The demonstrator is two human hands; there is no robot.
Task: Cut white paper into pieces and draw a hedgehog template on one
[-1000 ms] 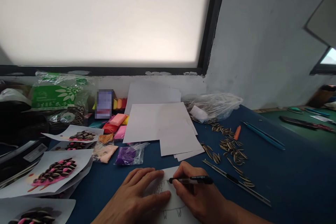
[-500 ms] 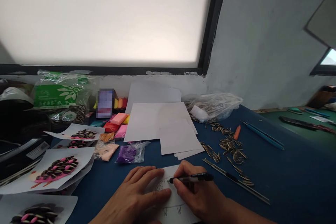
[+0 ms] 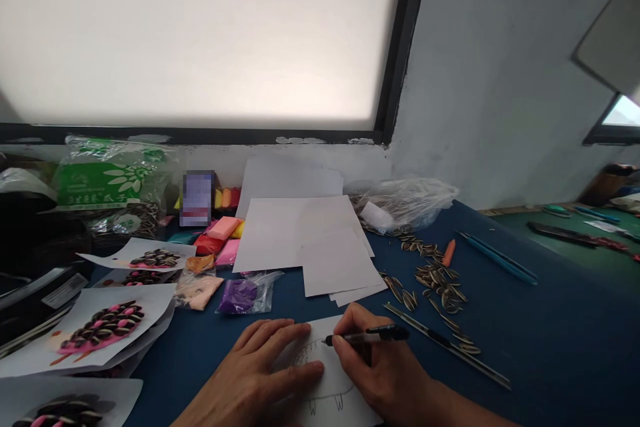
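A black pen (image 3: 367,335) is gripped in my right hand (image 3: 383,370), its tip touching a small white sheet (image 3: 325,381). On that sheet is a line drawing of a rounded body with short legs and small curved marks along its upper left part. My left hand (image 3: 265,370) lies over the sheet's left side, fingers stretched out and thumb apart, holding nothing. Both hands cover parts of the drawing. To the right of my right hand lies a metal tool with a dark grip (image 3: 450,345).
Blank white paper (image 3: 280,230) is stacked ahead. Sunflower seeds (image 3: 443,283) and an orange stick (image 3: 449,253) lie to the right, near blue tweezers (image 3: 497,257). At left are cards with seed-covered figures (image 3: 103,328), coloured clay packs (image 3: 240,295) and a green seed bag (image 3: 105,180).
The pen tip has shifted slightly right along the drawing's upper edge, and a few more small marks show there. My left hand keeps its place on the sheet. The view has turned slightly.
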